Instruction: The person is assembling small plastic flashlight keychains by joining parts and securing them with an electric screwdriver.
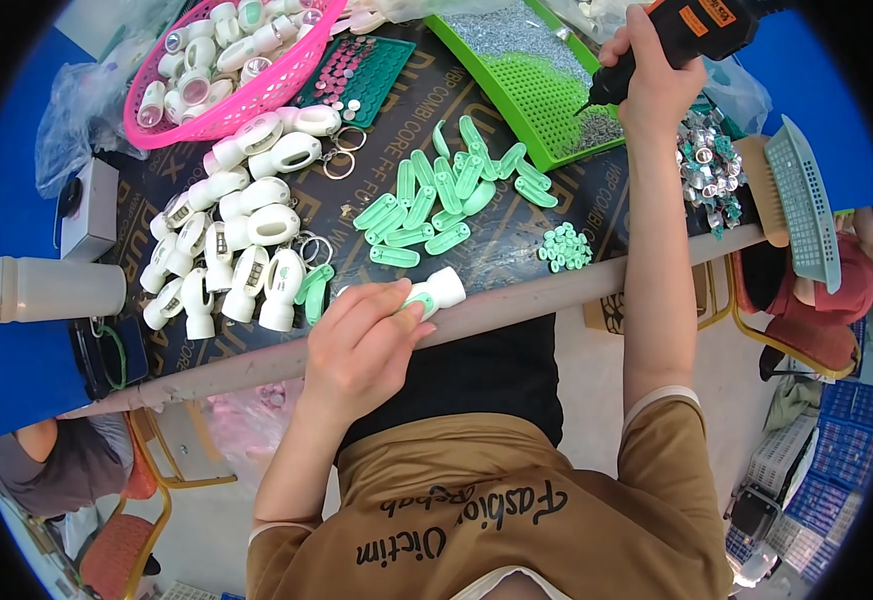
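Resting at frame centre, the left hand [361, 335] grips a white-and-green plastic part [438, 290], while the right hand [651, 85], upper right, clasps an orange-black power screwdriver [691, 30] over the green screw tray [536, 80].

The white casing [443, 289] under the left hand [356, 345] looked smooth, glossy plastic. The power screwdriver [676, 35] was matt black and orange plastic. The dark surface [516, 235] shone like laminated board.

Looking steeply down from head height, close over the desk [516, 305], facing its far side; taking in the near edge across mid-frame, lap and floor below; bending straight lines toward the dark round rim. Only one view here.
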`<state>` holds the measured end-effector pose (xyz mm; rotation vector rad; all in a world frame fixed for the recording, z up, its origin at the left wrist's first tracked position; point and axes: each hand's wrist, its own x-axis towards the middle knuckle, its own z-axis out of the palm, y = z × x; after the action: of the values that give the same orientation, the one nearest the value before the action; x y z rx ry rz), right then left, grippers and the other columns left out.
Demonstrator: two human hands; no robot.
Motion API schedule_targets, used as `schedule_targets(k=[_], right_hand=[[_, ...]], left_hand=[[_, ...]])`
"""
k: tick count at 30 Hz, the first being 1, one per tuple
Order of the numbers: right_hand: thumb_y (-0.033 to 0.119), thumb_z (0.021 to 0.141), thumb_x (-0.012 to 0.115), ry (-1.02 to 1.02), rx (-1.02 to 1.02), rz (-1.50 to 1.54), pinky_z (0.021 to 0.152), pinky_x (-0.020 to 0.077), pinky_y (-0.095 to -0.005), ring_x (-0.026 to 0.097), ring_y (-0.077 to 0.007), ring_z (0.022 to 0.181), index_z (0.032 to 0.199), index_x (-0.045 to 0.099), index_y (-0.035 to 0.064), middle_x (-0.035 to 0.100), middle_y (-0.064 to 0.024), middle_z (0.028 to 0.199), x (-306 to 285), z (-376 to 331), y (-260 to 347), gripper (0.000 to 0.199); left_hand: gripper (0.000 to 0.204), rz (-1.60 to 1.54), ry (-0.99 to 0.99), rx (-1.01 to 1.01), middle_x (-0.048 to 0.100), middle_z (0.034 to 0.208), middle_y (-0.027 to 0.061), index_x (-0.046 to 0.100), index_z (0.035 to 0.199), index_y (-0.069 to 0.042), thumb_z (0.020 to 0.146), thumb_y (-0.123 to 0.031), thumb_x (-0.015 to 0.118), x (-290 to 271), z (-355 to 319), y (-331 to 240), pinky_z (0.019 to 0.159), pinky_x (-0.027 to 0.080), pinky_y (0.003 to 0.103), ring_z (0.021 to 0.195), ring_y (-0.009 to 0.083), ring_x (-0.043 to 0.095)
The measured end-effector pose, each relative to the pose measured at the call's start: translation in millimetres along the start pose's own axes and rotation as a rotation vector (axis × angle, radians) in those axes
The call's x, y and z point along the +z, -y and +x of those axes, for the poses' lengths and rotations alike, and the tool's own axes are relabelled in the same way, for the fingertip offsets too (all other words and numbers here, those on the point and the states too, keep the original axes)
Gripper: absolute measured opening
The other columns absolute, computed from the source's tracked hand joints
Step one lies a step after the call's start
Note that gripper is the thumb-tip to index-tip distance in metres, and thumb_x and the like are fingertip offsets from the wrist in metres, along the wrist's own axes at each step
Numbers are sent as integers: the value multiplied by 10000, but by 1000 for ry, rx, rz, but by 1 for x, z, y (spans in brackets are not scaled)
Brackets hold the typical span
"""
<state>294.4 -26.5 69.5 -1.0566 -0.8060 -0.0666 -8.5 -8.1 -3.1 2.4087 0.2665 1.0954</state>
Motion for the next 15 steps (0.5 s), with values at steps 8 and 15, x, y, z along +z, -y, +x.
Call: schedule_targets(k=[8,15], right_hand=[[113,811,608,0,-9,-76,427,372,-227,476,-109,441,808,536,0,504,-24,558,-4,2,-9,134],[133,825,603,16,-40,-9,447,403,-254,503,-141,459,821,519,3,520,-54,567,-13,3,-16,155]], left_hand=[[276,-3,-3,-3,629,822,120,613,747,0,518,-3,767,0,-1,2,583,493,309,696,256,605],[303,-18,35,23,612,883,123,614,845,2,569,0,740,-3,-4,3,610,503,325,736,269,600]])
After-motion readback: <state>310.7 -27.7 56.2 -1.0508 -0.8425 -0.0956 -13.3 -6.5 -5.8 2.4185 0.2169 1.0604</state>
